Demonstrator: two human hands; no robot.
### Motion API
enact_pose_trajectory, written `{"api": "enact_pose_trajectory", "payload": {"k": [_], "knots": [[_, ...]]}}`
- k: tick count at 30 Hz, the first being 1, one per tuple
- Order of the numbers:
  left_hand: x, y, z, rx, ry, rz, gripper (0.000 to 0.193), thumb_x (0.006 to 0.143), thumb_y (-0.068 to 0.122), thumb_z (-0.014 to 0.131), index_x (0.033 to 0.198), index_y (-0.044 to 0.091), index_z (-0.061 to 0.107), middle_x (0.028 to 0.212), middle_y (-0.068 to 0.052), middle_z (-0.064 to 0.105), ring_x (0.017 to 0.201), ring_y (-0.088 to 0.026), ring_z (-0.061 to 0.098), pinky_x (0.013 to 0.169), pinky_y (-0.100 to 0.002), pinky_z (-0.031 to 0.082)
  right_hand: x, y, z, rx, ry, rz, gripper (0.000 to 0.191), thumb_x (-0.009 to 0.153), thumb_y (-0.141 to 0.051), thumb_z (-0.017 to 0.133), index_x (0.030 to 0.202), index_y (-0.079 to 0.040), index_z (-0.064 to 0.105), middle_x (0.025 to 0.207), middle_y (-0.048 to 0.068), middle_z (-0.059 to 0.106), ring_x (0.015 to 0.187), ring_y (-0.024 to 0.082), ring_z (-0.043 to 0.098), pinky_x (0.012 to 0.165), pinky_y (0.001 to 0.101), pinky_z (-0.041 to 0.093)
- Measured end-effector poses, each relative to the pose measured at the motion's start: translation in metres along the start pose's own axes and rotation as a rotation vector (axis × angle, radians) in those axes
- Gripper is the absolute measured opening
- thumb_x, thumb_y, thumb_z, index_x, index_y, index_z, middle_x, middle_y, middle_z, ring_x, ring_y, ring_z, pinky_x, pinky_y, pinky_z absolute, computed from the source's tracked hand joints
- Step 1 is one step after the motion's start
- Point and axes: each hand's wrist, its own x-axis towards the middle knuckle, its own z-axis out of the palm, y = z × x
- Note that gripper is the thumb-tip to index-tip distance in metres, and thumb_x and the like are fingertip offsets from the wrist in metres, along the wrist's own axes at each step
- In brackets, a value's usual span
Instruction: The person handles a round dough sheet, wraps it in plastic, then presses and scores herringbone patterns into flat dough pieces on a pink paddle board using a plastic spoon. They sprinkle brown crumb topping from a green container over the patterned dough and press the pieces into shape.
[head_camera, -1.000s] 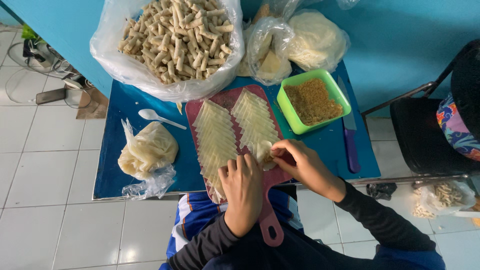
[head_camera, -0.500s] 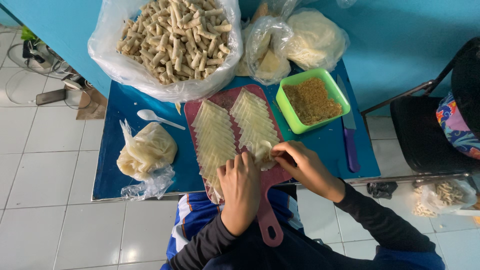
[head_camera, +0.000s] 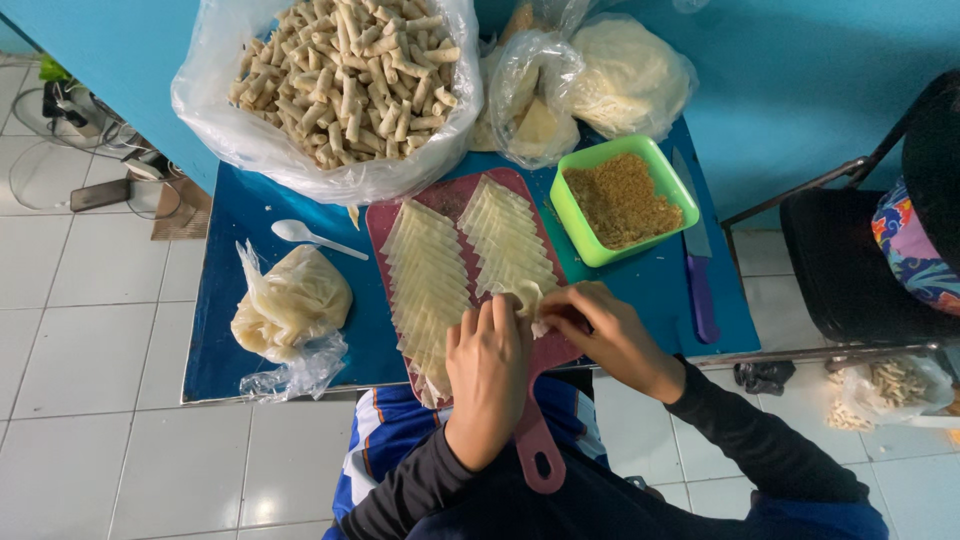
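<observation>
while both hands, the left hand (head_camera: 487, 358) and right hand (head_camera: 592, 326), pinched one thin wrapper (head_camera: 527, 298) on the pink cutting board (head_camera: 548, 352) near the counter's (head_camera: 640, 290) front edge, rolling seemed underway, needing an even, snug tuck.

We couldn't really see the wrapper piece (head_camera: 528, 296) being worked, since the left hand (head_camera: 487, 365) and right hand (head_camera: 600, 335) covered most of it, fingertips included. The near end of the pink cutting board (head_camera: 540, 455) sat under the left hand too. The big bag of rolls (head_camera: 340, 70) got chopped off by the top edge.
</observation>
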Motion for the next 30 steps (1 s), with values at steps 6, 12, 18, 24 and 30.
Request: {"api": "enact_pose_trajectory", "payload": {"k": [6, 12, 18, 24, 30], "knots": [[0.003, 0.005, -0.004, -0.076, -0.001, 0.006, 0.017, 0.093, 0.016, 0.066, 0.105, 0.007, 0.058, 0.089, -0.009, 0.066, 0.085, -0.028, 0.067, 0.071, -0.042, 0.052, -0.002, 0.005, 0.008, -0.047, 0.043, -0.035, 0.028, 0.087, -0.008, 0.077, 0.113, -0.009, 0.065, 0.104, 0.006, 0.07, 0.096, 0.026, 0.066, 0.078, 0.035, 0.056], [0.001, 0.007, 0.001, -0.334, -0.136, -0.073, 0.022, 0.098, 0.018, 0.064, 0.113, 0.005, 0.054, 0.094, -0.01, 0.072, 0.084, -0.031, 0.072, 0.06, -0.042, 0.055, -0.004, 0.013, 0.009, -0.029, 0.09, -0.021, 0.027, 0.091, -0.005, 0.073, 0.118, -0.008, 0.066, 0.114, 0.008, 0.073, 0.104, 0.026, 0.072, 0.083, 0.034, 0.06], [-0.007, 0.003, 0.0, -0.3, -0.052, -0.009, 0.016, 0.1, 0.015, 0.061, 0.11, 0.005, 0.054, 0.092, -0.009, 0.073, 0.085, -0.03, 0.072, 0.06, -0.041, 0.055, -0.002, 0.009, 0.006, 0.016, 0.038, 0.036, 0.033, 0.088, -0.007, 0.075, 0.119, -0.006, 0.065, 0.113, 0.008, 0.073, 0.103, 0.025, 0.072, 0.084, 0.034, 0.059], [-0.008, -0.003, -0.011, -0.263, -0.155, -0.096, 0.013, 0.099, 0.015, 0.062, 0.105, 0.005, 0.057, 0.089, -0.011, 0.068, 0.081, -0.032, 0.068, 0.061, -0.044, 0.053, 0.0, 0.004, 0.005, -0.071, 0.034, -0.105, 0.022, 0.087, -0.002, 0.074, 0.109, -0.005, 0.07, 0.11, 0.008, 0.071, 0.105, 0.026, 0.068, 0.087, 0.0362, 0.058], [-0.004, -0.014, -0.029, -0.006, -0.055, 0.272, 0.03, 0.082, 0.012, 0.063, 0.112, 0.008, 0.065, 0.106, -0.006, 0.067, 0.104, -0.026, 0.062, 0.088, -0.04, 0.048, 0.0, 0.004, 0.005, -0.075, 0.021, -0.144, 0.021, 0.085, -0.001, 0.074, 0.105, -0.003, 0.073, 0.109, 0.007, 0.07, 0.103, 0.025, 0.069, 0.086, 0.0352, 0.058]]}}
